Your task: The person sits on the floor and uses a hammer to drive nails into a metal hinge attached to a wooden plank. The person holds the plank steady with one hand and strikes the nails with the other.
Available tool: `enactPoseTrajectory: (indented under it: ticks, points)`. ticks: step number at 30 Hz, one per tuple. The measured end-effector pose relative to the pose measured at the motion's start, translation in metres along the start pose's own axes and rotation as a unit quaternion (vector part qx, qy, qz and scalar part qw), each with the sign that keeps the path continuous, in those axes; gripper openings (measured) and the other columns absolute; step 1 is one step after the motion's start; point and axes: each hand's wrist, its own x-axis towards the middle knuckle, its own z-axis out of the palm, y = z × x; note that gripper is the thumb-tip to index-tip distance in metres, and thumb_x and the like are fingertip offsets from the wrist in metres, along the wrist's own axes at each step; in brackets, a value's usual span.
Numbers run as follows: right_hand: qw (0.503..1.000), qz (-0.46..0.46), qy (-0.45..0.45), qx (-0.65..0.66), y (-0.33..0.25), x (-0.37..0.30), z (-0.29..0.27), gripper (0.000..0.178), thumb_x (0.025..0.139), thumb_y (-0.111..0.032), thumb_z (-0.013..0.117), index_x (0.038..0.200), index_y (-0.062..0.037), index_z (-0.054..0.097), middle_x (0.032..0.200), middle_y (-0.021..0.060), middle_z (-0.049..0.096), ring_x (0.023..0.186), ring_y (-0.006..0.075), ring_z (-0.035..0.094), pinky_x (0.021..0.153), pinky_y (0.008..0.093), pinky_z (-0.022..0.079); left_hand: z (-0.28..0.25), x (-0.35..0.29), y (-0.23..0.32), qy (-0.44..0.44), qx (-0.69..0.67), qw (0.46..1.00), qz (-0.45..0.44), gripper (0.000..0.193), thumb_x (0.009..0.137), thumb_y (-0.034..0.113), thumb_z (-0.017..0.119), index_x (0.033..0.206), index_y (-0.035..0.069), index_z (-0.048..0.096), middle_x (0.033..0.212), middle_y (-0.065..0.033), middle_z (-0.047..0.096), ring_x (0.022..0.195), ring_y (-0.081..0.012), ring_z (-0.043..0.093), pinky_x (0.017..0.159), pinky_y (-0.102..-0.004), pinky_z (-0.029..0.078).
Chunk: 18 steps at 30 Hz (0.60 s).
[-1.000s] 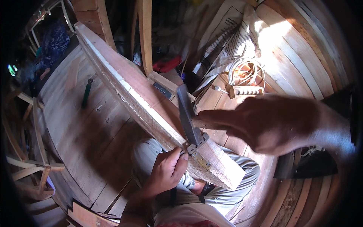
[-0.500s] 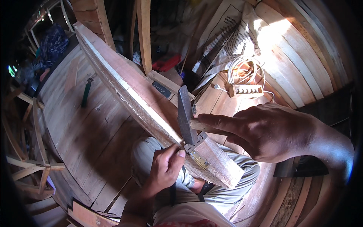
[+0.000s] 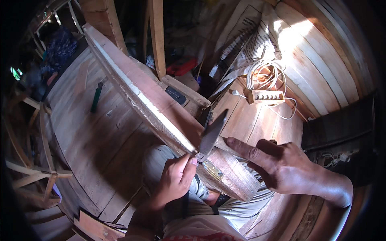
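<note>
The left hand [image 3: 175,180] pinches what looks like a brass-fitted try square [image 3: 211,138] blade angled toward one o'clock on the reddish plank [image 3: 161,104], while the right hand [image 3: 281,164] presses spread fingers.

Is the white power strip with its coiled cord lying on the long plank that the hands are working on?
No, the power strip lies on the wooden floor boards to the right, apart from the plank.

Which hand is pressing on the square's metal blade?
The right hand: its forefinger lies along the plank against the blade. The left hand is lower, closed around the square's stock at the plank's edge.
</note>
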Motion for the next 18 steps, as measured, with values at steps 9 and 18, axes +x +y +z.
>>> enactPoseTrajectory:
  ticks: [9, 18]
  points:
    - [0.998, 0.042, 0.034, 0.038, 0.003, -0.001, 0.012, 0.071, 0.081, 0.002, 0.066, 0.145, -0.0068, 0.036, 0.085, 0.0163, 0.063, 0.066, 0.0284, 0.064, 0.059, 0.0393, 0.053, 0.002, -0.003, -0.005, 0.014, 0.054, 0.997, 0.055, 0.014, 0.096, 0.010, 0.051, 0.091, -0.002, 0.056, 0.065, -0.0187, 0.054, 0.055, -0.0359, 0.055, 0.051, -0.0375, 0.042]
    - [0.994, 0.009, 0.072, 0.077, 0.006, 0.003, 0.025, 0.070, 0.084, -0.006, 0.067, 0.147, -0.0136, 0.036, 0.083, 0.0151, 0.063, 0.065, 0.0308, 0.064, 0.060, 0.0413, 0.055, 0.008, -0.008, -0.011, 0.012, -0.010, 1.000, 0.018, 0.017, 0.098, 0.011, 0.048, 0.087, 0.000, 0.053, 0.060, -0.0153, 0.048, 0.049, -0.0298, 0.045, 0.049, -0.0370, 0.038]
